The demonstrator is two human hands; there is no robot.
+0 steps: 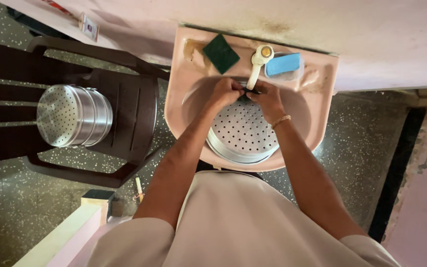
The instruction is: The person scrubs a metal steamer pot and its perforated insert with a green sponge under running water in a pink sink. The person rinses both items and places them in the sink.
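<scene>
A round perforated steel plate (pixel 243 131) lies in the pink wash basin (pixel 193 74). Both my hands meet above its far edge, under the white tap (pixel 259 62). My left hand (pixel 227 91) and my right hand (pixel 267 98) are closed together on a small dark piece (pixel 249 91), likely a scrub pad, mostly hidden by the fingers. A thin bangle circles my right wrist. A green scrub pad (pixel 221 53) rests on the basin's back ledge left of the tap. Right of the tap a blue soap bar (pixel 282 64) lies in a clear dish.
A dark brown plastic chair (pixel 134 106) stands left of the basin with a stack of perforated steel steamer tiers (pixel 72 116) lying on its seat. The floor is speckled dark stone (pixel 357 128). A pink wall runs behind the basin; a pale ledge (pixel 60 235) sits at lower left.
</scene>
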